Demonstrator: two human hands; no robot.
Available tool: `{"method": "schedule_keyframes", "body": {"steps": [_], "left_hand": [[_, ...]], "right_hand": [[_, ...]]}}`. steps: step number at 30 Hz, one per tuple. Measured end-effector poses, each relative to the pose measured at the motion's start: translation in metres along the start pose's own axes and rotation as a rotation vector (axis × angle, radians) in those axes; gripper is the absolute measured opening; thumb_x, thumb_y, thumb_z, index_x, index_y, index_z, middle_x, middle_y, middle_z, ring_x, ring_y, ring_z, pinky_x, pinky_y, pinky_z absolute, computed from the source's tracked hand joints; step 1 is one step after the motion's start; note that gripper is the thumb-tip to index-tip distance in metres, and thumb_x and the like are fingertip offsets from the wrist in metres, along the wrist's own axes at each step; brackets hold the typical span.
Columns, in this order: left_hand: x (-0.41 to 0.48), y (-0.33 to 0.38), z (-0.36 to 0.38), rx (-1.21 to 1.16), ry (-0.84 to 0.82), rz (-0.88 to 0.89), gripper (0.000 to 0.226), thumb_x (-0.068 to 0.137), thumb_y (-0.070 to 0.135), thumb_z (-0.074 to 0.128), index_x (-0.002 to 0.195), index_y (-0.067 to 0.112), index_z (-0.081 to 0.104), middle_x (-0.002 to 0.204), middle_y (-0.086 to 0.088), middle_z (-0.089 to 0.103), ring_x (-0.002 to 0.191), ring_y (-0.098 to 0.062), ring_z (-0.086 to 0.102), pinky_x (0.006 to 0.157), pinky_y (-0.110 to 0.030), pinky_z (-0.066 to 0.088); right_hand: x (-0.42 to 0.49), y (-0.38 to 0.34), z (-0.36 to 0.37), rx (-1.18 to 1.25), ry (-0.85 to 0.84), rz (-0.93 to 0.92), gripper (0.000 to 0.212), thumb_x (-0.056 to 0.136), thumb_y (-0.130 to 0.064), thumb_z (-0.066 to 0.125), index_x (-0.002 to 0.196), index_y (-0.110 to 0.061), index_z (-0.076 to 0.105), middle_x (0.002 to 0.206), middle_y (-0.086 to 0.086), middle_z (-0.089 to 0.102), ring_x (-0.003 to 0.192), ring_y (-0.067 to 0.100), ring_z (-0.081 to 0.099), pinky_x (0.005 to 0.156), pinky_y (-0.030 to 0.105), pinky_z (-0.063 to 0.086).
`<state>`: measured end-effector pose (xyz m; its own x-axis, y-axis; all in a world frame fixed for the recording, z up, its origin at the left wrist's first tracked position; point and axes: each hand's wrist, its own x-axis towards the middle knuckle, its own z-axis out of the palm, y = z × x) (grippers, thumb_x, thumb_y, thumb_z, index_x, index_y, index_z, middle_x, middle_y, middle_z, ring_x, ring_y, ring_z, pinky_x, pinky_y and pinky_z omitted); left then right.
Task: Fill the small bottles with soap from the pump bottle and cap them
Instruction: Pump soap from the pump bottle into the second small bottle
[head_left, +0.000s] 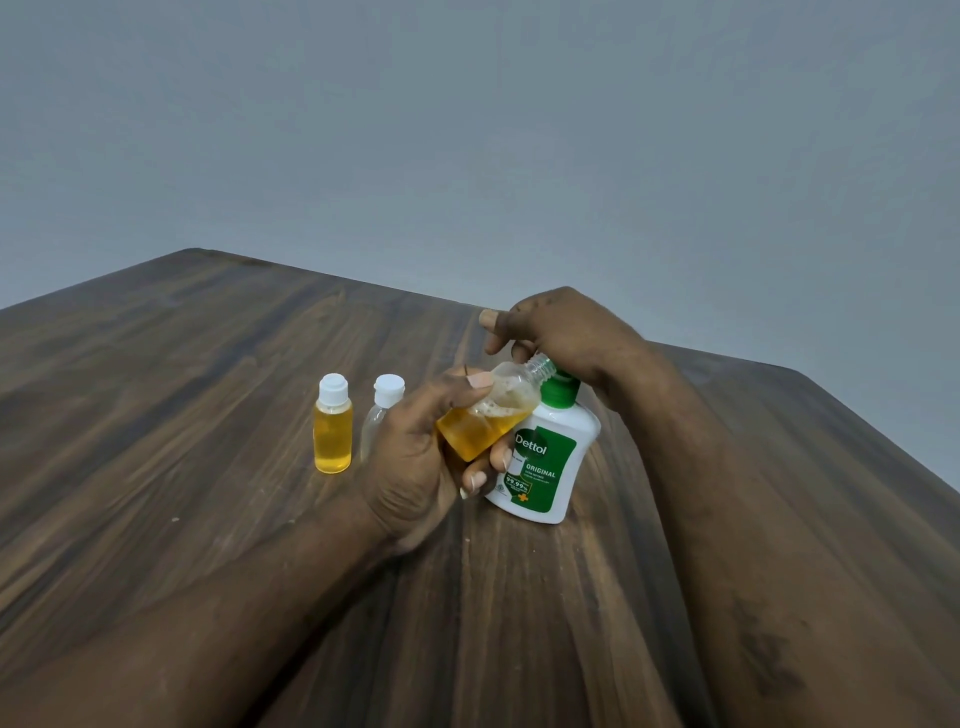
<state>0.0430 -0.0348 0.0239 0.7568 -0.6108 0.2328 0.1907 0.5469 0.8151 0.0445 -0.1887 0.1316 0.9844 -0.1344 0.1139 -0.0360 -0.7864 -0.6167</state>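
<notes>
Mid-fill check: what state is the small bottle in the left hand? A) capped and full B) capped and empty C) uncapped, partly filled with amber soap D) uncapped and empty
C: the small bottle in the left hand shows a bare threaded neck, with foamy amber soap partway up.

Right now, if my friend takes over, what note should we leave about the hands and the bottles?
Left hand holds the uncapped small bottle, tilted, part full, mouth by the pump.
Right hand rests on top of the pump bottle.
Done: the full capped bottle stands on the table.
Left: finish filling, cap it; then the empty-looking capped bottle.
</notes>
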Motion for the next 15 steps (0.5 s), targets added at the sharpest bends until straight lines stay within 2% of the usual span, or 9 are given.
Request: {"method": "schedule_keyframes", "body": {"steps": [5, 7, 11, 15], "left_hand": [[-0.0002, 0.0014, 0.0012, -0.007, -0.06, 0.045, 0.04, 0.077, 0.041, 0.066, 0.093, 0.005, 0.068, 0.066, -0.018, 0.056, 0.047, -0.018, 0.043, 0.042, -0.025, 0.034], [-0.0003, 0.0029, 0.0024, -0.008, -0.054, 0.049, 0.039, 0.078, 0.039, 0.066, 0.095, 0.004, 0.066, 0.065, -0.017, 0.057, 0.049, -0.02, 0.041, 0.042, -0.025, 0.034], [-0.0005, 0.0024, 0.002, -0.001, -0.022, 0.019, 0.04, 0.086, 0.035, 0.057, 0.104, -0.001, 0.062, 0.065, -0.018, 0.056, 0.047, -0.02, 0.039, 0.041, -0.024, 0.034], [0.0, -0.0003, 0.0002, 0.003, -0.009, 0.0, 0.046, 0.086, 0.035, 0.055, 0.111, -0.003, 0.061, 0.066, -0.019, 0.056, 0.046, -0.019, 0.041, 0.041, -0.025, 0.036]], "right_hand": [[-0.0021, -0.0024, -0.0063, 0.05, 0.225, -0.078, 0.039, 0.096, -0.054, 0.066, 0.085, -0.019, 0.078, 0.073, -0.006, 0.068, 0.07, 0.007, 0.062, 0.064, 0.025, 0.042], [-0.0027, -0.0024, -0.0053, 0.079, 0.186, -0.065, 0.038, 0.097, -0.053, 0.066, 0.085, -0.018, 0.079, 0.074, -0.005, 0.068, 0.072, 0.009, 0.061, 0.067, 0.027, 0.042], [-0.0011, -0.0006, -0.0009, 0.013, -0.012, 0.006, 0.039, 0.1, -0.047, 0.063, 0.093, -0.013, 0.081, 0.082, -0.006, 0.064, 0.079, 0.013, 0.059, 0.082, 0.036, 0.046], [0.0005, -0.0001, 0.0004, -0.004, -0.052, 0.016, 0.035, 0.101, -0.044, 0.062, 0.098, -0.013, 0.079, 0.082, -0.005, 0.062, 0.076, 0.012, 0.056, 0.082, 0.036, 0.043]]}}
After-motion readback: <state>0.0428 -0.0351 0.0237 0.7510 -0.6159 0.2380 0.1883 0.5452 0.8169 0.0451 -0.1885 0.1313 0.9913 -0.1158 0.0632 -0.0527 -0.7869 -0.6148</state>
